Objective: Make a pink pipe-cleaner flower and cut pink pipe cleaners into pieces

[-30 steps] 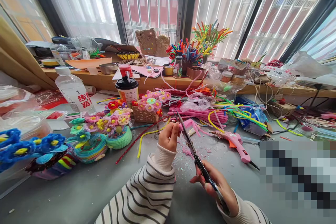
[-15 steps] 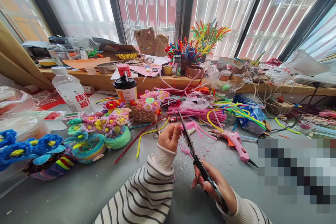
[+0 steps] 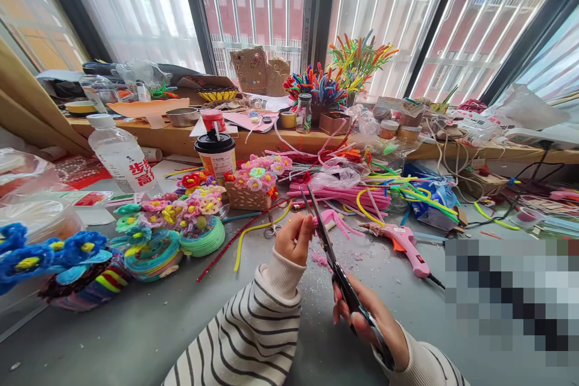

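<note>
My left hand point(image 3: 294, 240) is closed in a pinch on a pink pipe cleaner point(image 3: 333, 218), whose loose ends curve off to the right. Black-handled scissors point(image 3: 335, 262) are gripped in my right hand point(image 3: 368, 316). Their long blades point up and away, slightly parted, crossing beside my left fingertips at the pink pipe cleaner. Exactly where the blades meet it is partly hidden. Pink fluff clippings point(image 3: 320, 259) are scattered on the grey table point(image 3: 253, 295) beneath. Just beyond my left hand lies a smaller pair of scissors point(image 3: 271, 229).
A pink glue gun point(image 3: 404, 244) lies to the right, its cord trailing. Fuzzy flower pots point(image 3: 156, 241) and a water bottle point(image 3: 120, 154) stand left. Behind are a lidded cup point(image 3: 216, 154), a flower basket point(image 3: 251, 196) and bundled pink pipe cleaners point(image 3: 353, 196). A blurred patch covers the lower right.
Both hands stay nearly in place. My left hand has shifted very slightly right, and the scissor blades have moved a little beside the pink pipe cleaner.
</note>
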### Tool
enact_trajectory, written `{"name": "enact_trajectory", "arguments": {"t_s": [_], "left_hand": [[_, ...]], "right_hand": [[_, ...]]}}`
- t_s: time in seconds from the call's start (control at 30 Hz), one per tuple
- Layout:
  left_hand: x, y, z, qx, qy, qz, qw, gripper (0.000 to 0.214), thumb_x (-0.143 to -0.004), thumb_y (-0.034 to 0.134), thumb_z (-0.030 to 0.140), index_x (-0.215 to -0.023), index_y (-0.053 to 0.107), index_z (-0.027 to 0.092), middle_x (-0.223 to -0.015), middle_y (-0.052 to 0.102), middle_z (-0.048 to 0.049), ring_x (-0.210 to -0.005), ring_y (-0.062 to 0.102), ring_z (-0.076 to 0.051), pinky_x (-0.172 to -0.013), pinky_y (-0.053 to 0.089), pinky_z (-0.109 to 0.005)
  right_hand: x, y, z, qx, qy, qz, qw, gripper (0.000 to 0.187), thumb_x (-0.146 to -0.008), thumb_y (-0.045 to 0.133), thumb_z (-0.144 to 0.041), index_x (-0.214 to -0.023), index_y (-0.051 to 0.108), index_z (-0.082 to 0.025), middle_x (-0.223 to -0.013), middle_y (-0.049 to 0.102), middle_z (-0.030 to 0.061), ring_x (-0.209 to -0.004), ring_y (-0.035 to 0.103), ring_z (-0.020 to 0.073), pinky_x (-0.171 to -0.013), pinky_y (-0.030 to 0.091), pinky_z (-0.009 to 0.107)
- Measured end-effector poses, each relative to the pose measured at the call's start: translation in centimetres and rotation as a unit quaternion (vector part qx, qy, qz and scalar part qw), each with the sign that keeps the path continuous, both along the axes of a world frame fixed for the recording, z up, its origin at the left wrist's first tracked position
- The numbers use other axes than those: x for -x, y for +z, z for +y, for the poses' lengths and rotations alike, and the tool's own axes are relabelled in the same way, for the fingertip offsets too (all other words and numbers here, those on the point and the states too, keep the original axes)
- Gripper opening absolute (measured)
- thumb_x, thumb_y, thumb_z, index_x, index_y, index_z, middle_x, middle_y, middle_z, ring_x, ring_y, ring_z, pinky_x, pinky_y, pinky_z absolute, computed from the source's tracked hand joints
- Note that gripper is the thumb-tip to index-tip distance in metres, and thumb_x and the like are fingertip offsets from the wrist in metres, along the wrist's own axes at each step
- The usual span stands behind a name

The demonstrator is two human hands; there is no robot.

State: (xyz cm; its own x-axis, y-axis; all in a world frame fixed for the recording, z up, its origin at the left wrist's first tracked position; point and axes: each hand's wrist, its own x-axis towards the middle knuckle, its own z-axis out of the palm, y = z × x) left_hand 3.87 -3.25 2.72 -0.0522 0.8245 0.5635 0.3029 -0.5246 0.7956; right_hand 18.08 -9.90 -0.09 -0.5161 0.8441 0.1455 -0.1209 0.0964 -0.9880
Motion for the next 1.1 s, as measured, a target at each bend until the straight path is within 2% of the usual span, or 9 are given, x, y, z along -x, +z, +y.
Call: {"name": "enact_trajectory", "arguments": {"t_s": [0.2, 0.37, 0.47, 0.6, 0.87, 1.0, 1.1], "left_hand": [[0.0, -0.2, 0.1, 0.004, 0.025, 0.031, 0.999, 0.032, -0.077, 0.028, 0.034, -0.051, 0.035, 0.017, -0.048, 0.033, 0.0035, -0.045, 0.032, -0.009, -0.047, 0.027, -0.022], [0.1, 0.0, 0.1, 0.014, 0.057, 0.044, 0.997, 0.031, -0.077, 0.029, 0.032, -0.051, 0.034, 0.018, -0.047, 0.032, 0.0036, -0.045, 0.032, -0.009, -0.046, 0.026, -0.022], [0.1, 0.2, 0.1, 0.008, 0.043, 0.036, 0.998, 0.03, -0.077, 0.029, 0.031, -0.051, 0.034, 0.018, -0.048, 0.033, 0.0034, -0.046, 0.033, -0.009, -0.048, 0.027, -0.022], [0.1, 0.2, 0.0, 0.007, -0.005, 0.05, 0.999, 0.028, -0.078, 0.028, 0.03, -0.053, 0.035, 0.018, -0.05, 0.034, 0.003, -0.048, 0.035, -0.009, -0.049, 0.029, -0.022], [0.1, 0.2, 0.1, 0.016, -0.01, 0.066, 0.998, 0.028, -0.078, 0.028, 0.029, -0.053, 0.034, 0.018, -0.05, 0.033, 0.0031, -0.047, 0.035, -0.01, -0.05, 0.028, -0.023], [0.1, 0.1, 0.2, 0.021, -0.011, 0.075, 0.997, 0.027, -0.078, 0.027, 0.029, -0.054, 0.034, 0.018, -0.05, 0.033, 0.0032, -0.047, 0.034, -0.009, -0.049, 0.028, -0.022], [0.2, 0.0, 0.3, 0.027, -0.013, 0.09, 0.995, 0.028, -0.078, 0.027, 0.03, -0.054, 0.033, 0.018, -0.049, 0.032, 0.0035, -0.047, 0.033, -0.009, -0.048, 0.027, -0.023]], "right_hand": [[0.2, -0.6, 0.0, 0.022, -0.001, 0.016, 1.0, 0.042, -0.06, 0.048, -0.056, -0.072, 0.039, -0.016, -0.053, 0.033, -0.004, -0.042, 0.033, 0.0072, -0.042, 0.035, 0.023], [0.5, -0.6, -0.3, 0.037, -0.017, -0.011, 0.999, 0.033, -0.063, 0.051, -0.047, -0.069, 0.039, -0.017, -0.049, 0.032, -0.0059, -0.032, 0.027, 0.0033, -0.029, 0.024, 0.017], [0.5, -0.1, -0.4, 0.022, -0.034, -0.028, 0.999, 0.034, -0.061, 0.052, -0.048, -0.068, 0.039, -0.017, -0.052, 0.033, -0.0049, -0.036, 0.027, 0.004, -0.031, 0.024, 0.017], [0.3, 0.5, -0.3, 0.023, -0.022, -0.028, 0.999, 0.046, -0.05, 0.057, -0.054, -0.07, 0.038, -0.016, -0.055, 0.033, -0.0044, -0.044, 0.028, 0.0059, -0.037, 0.026, 0.018], [0.4, -0.3, -0.1, 0.031, -0.044, -0.05, 0.997, 0.033, -0.06, 0.055, -0.045, -0.066, 0.041, -0.015, -0.05, 0.037, -0.005, -0.032, 0.038, 0.0054, -0.032, 0.031, 0.018], [0.5, -0.2, 0.0, 0.04, -0.034, -0.046, 0.998, 0.037, -0.059, 0.054, -0.049, -0.068, 0.041, -0.016, -0.053, 0.037, -0.0043, -0.034, 0.039, 0.0061, -0.033, 0.034, 0.02], [0.2, 0.4, 0.1, 0.017, -0.015, -0.038, 0.999, 0.045, -0.058, 0.049, -0.057, -0.075, 0.044, -0.015, -0.057, 0.038, -0.002, -0.044, 0.039, 0.0086, -0.042, 0.036, 0.023]]}}
